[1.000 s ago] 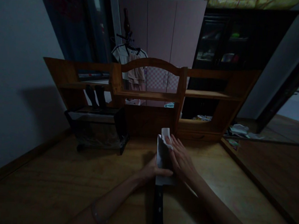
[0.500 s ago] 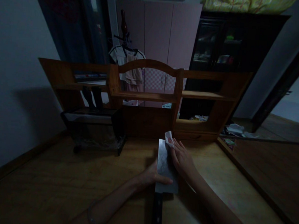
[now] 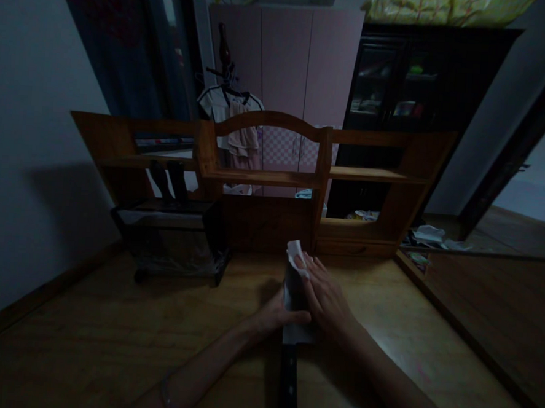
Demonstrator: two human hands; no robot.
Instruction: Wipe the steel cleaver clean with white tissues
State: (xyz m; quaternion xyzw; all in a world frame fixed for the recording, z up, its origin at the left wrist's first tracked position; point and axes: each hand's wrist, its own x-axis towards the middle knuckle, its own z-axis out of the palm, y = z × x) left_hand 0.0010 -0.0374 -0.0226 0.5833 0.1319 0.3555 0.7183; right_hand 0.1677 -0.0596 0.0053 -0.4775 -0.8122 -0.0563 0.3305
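A cleaver (image 3: 298, 333) with a broad blade and a black riveted handle points away from me over the wooden desk. My left hand (image 3: 280, 312) grips the blade near the handle, thumb across its face and the other fingers hidden beneath. In my right hand (image 3: 326, 293) is a crumpled white tissue (image 3: 296, 252), pressed on the blade's far end. That hand covers much of the blade's right side.
On the left of the desk (image 3: 191, 328) stands a knife block (image 3: 173, 235) with two black handles sticking up. A wooden shelf unit (image 3: 265, 178) runs along the back. The desk's raised edge (image 3: 468, 327) lies on the right.
My right hand and the tissue have shifted left across the blade's far end. The blade looks more tilted now, while my left hand keeps its grip.
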